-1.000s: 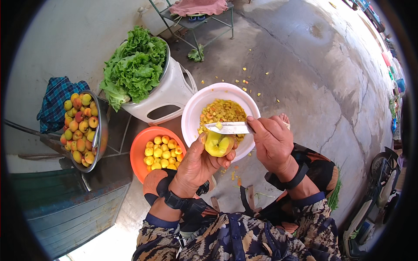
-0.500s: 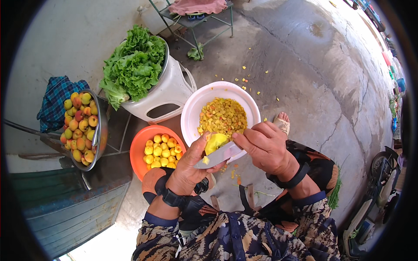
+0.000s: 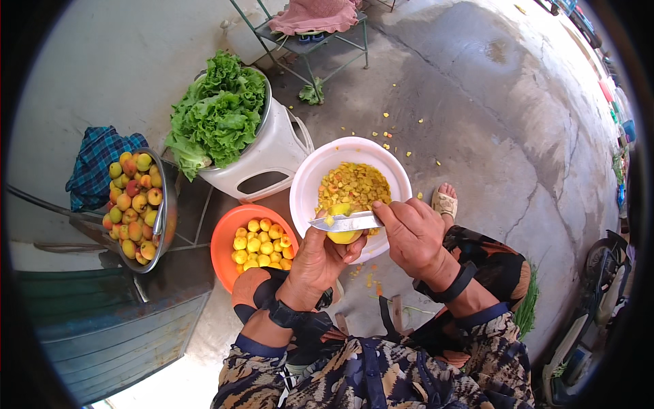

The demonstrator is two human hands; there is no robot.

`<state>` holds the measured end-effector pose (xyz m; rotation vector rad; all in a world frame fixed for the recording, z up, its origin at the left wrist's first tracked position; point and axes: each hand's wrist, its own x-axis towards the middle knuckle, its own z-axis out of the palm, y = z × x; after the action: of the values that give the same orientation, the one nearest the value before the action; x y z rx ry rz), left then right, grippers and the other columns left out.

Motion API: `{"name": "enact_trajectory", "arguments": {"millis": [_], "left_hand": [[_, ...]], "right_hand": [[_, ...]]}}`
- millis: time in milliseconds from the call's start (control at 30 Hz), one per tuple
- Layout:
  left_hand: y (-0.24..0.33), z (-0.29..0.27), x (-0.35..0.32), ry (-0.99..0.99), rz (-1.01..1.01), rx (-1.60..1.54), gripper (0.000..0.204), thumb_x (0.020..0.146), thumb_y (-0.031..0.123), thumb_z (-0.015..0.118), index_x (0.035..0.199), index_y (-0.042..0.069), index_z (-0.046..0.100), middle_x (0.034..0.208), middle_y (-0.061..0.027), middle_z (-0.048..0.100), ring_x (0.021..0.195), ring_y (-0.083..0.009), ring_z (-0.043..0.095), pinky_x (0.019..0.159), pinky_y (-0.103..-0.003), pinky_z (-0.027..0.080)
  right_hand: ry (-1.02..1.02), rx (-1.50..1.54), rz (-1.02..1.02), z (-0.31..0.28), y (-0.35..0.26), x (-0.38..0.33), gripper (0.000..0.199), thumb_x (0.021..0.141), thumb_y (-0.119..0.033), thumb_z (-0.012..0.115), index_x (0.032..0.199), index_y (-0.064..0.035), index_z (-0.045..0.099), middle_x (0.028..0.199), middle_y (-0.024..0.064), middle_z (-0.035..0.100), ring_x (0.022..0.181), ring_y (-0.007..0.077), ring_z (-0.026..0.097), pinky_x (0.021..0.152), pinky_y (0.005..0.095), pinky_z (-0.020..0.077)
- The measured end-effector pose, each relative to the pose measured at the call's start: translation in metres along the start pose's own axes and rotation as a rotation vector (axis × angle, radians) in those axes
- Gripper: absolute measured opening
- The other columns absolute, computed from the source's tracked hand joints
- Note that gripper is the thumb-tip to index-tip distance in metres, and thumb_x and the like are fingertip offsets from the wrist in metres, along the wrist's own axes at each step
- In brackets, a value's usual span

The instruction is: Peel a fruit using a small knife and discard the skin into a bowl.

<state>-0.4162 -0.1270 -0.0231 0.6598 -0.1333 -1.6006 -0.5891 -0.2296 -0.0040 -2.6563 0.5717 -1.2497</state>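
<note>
My left hand (image 3: 315,264) is closed around a yellow peeled fruit (image 3: 345,238), perhaps a peach. In my right hand (image 3: 417,240) is a kitchen knife (image 3: 362,221), gripped near the handle end. Its broad metal blade lies across the top of the fruit, with the tip pointing left over my left thumb. Bits of yellow flesh cling to the blade. Both hands are over the near side of a white basin (image 3: 398,170), which holds a heap of small yellow fruit pieces (image 3: 361,183). My right fingers hide most of the handle.
An orange basin (image 3: 219,251) of whole peeled fruits stands left of the white one. Farther left is a metal bowl (image 3: 168,221) of red-yellow fruit beside a blue checked cloth (image 3: 95,163). Lettuce (image 3: 221,112) fills a bowl on a white stool (image 3: 272,153). Fruit scraps dot the concrete floor.
The knife has turned from slanting up to the right to nearly level across the fruit. The left hand has rotated the fruit lower. The whole view has shifted slightly.
</note>
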Motion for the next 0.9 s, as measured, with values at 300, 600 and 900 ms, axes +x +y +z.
{"name": "enact_trajectory", "arguments": {"millis": [300, 600, 900], "left_hand": [[0.011, 0.01, -0.002, -0.224, 0.173, 0.012, 0.067, 0.098, 0.046, 0.065, 0.143, 0.003, 0.042, 0.126, -0.0145, 0.059, 0.103, -0.0223, 0.061, 0.081, -0.033, 0.055], [0.011, 0.011, -0.001, -0.135, 0.273, 0.161, 0.069, 0.093, 0.027, 0.075, 0.149, 0.008, 0.037, 0.143, -0.0119, 0.051, 0.128, -0.0251, 0.057, 0.105, -0.044, 0.052], [0.024, -0.005, 0.005, -0.218, 0.265, 0.063, 0.075, 0.095, 0.037, 0.071, 0.152, 0.001, 0.037, 0.144, -0.0153, 0.052, 0.126, -0.0253, 0.057, 0.1, -0.038, 0.054]], "right_hand": [[0.028, 0.056, 0.246, -0.007, 0.003, 0.002, 0.03, 0.078, 0.007, 0.066, 0.107, 0.0049, 0.07, 0.086, 0.0137, 0.066, 0.075, 0.0287, 0.069, 0.064, 0.0369, 0.056], [-0.06, 0.315, 0.414, -0.03, -0.021, 0.019, 0.017, 0.084, 0.004, 0.069, 0.101, 0.003, 0.07, 0.079, 0.015, 0.063, 0.065, 0.0296, 0.065, 0.056, 0.0362, 0.0512], [-0.136, 0.144, 0.307, -0.04, -0.001, 0.005, 0.012, 0.084, -0.005, 0.073, 0.095, 0.0001, 0.069, 0.07, 0.0107, 0.058, 0.056, 0.0272, 0.06, 0.05, 0.0369, 0.0467]]}}
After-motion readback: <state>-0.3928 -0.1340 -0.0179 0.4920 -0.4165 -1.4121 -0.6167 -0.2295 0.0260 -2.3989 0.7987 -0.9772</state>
